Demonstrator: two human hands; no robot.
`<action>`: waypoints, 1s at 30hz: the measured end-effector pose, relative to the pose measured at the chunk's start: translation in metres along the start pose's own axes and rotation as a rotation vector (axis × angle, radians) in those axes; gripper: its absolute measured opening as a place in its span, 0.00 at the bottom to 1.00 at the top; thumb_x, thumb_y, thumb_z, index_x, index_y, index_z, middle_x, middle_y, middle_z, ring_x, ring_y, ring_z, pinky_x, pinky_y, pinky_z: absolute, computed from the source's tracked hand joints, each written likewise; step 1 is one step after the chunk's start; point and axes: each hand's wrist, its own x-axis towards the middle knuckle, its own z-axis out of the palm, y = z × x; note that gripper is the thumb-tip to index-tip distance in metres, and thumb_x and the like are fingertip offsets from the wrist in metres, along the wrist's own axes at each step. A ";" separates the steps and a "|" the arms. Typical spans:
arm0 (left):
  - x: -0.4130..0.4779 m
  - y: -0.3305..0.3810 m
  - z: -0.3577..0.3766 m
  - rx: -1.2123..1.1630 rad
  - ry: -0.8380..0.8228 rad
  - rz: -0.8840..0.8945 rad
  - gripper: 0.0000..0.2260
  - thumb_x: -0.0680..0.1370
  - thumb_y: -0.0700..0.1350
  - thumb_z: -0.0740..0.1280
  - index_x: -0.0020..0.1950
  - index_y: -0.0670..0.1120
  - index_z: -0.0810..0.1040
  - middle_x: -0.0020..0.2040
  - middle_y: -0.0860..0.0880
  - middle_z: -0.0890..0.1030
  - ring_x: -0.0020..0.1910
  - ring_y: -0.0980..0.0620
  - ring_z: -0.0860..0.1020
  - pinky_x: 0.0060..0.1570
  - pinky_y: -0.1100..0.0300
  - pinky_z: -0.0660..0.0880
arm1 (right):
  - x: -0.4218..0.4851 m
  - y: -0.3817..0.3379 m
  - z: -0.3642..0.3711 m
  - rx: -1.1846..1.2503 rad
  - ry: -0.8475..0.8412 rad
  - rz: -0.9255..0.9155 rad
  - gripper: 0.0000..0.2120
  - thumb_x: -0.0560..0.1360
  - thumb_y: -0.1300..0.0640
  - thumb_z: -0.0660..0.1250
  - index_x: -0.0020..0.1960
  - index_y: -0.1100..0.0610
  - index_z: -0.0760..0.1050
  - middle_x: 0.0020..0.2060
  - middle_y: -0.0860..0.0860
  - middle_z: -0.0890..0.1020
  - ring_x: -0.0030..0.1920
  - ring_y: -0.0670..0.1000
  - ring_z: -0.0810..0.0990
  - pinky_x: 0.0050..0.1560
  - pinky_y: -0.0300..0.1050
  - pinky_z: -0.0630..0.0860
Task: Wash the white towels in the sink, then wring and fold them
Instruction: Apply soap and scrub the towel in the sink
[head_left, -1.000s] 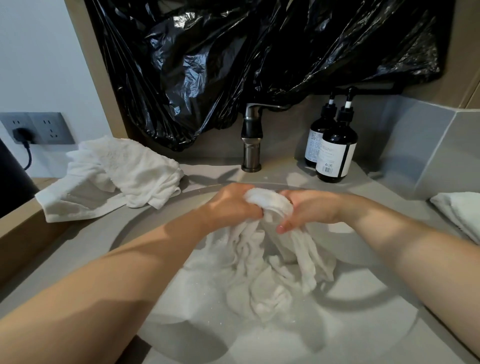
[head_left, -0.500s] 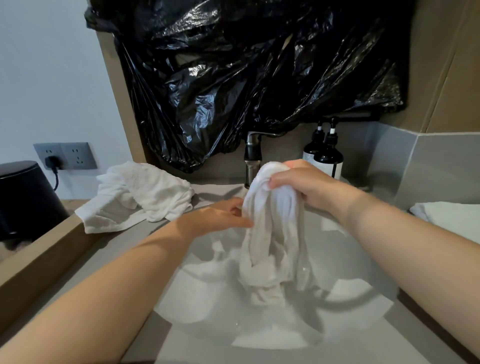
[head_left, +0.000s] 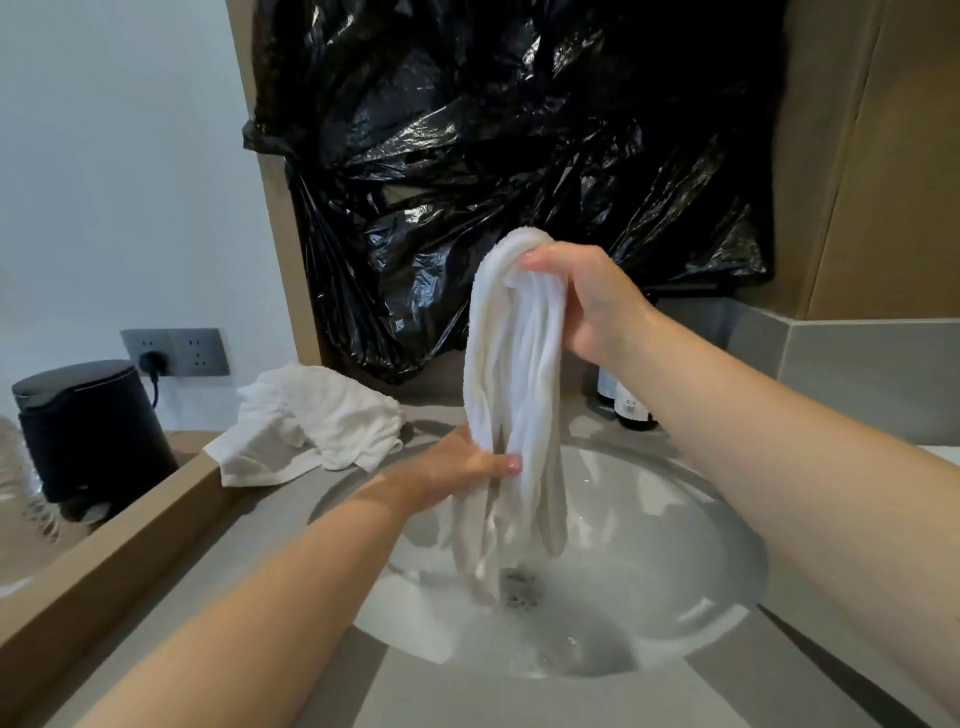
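Note:
A wet white towel (head_left: 511, 384) hangs bunched in a long rope above the white sink (head_left: 691, 587). My right hand (head_left: 582, 301) grips its top end, raised high in front of the black plastic. My left hand (head_left: 457, 465) wraps around the towel's middle, just above the basin, thumb on the front of the cloth. The towel's lower end dangles over the drain (head_left: 519, 592), and foamy water lies in the basin's bottom. A second white towel (head_left: 311, 423) lies crumpled on the counter left of the sink.
Black plastic sheeting (head_left: 493, 156) covers the wall behind. Dark pump bottles (head_left: 631, 408) stand at the back right, partly hidden by my right arm. A black lidded bin (head_left: 88, 431) and a wall socket (head_left: 176, 352) are at the left, beyond the wooden ledge (head_left: 104, 561).
My right hand has lifted the towel's top end up out of the basin. My left hand let go of the top and now grips the hanging towel lower down.

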 end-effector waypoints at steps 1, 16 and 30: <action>-0.002 0.005 0.000 0.009 0.005 -0.005 0.31 0.61 0.52 0.78 0.62 0.52 0.74 0.56 0.51 0.83 0.57 0.51 0.81 0.62 0.52 0.76 | -0.002 -0.004 0.004 0.032 0.007 -0.012 0.06 0.72 0.65 0.64 0.46 0.63 0.78 0.41 0.57 0.80 0.46 0.55 0.80 0.58 0.52 0.76; 0.008 -0.038 -0.025 1.070 -0.281 -0.635 0.25 0.74 0.48 0.74 0.68 0.49 0.71 0.62 0.46 0.77 0.53 0.47 0.77 0.50 0.57 0.74 | -0.031 0.113 -0.103 -1.116 -0.350 0.578 0.05 0.66 0.60 0.70 0.40 0.61 0.79 0.35 0.55 0.80 0.35 0.52 0.79 0.32 0.39 0.73; 0.040 -0.113 0.027 1.105 -0.397 -0.604 0.31 0.77 0.50 0.69 0.77 0.50 0.60 0.70 0.47 0.68 0.65 0.44 0.73 0.53 0.56 0.75 | -0.033 0.267 -0.073 -2.001 -1.026 0.384 0.21 0.80 0.45 0.60 0.71 0.49 0.64 0.70 0.52 0.61 0.67 0.56 0.62 0.61 0.52 0.70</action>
